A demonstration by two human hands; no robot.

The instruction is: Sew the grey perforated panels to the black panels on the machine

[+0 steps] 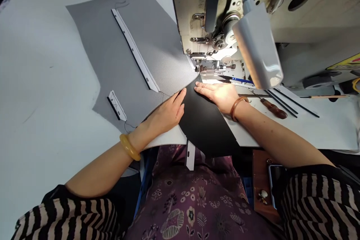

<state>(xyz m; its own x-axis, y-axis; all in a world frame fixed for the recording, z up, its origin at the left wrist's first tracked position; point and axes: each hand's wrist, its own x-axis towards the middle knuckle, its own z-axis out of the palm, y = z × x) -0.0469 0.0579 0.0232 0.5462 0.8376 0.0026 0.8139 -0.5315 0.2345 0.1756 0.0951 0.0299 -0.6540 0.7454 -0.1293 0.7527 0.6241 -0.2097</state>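
Note:
A large grey sheet [101, 48] lies left of the sewing machine's needle area [197, 66], with a long white strip [135, 50] and a short white strip [116, 105] on it. A black piece [209, 127] meets the sheet's edge near the needle and hangs over the table's front edge. My left hand [168, 111] is at the sheet's lower edge, fingers extended beside the black piece. My right hand [218, 93] rests flat with fingers stretched on the black piece, just below the presser foot. Neither hand is wrapped round anything.
The machine head [309, 18] and a lamp [258, 45] stand over the right side. On the white table [33, 93], at the right, lie a wooden-handled tool [273, 108], thin black rods [298, 103] and a blue pen [242, 80]. Another white strip [190, 155] hangs at the front edge.

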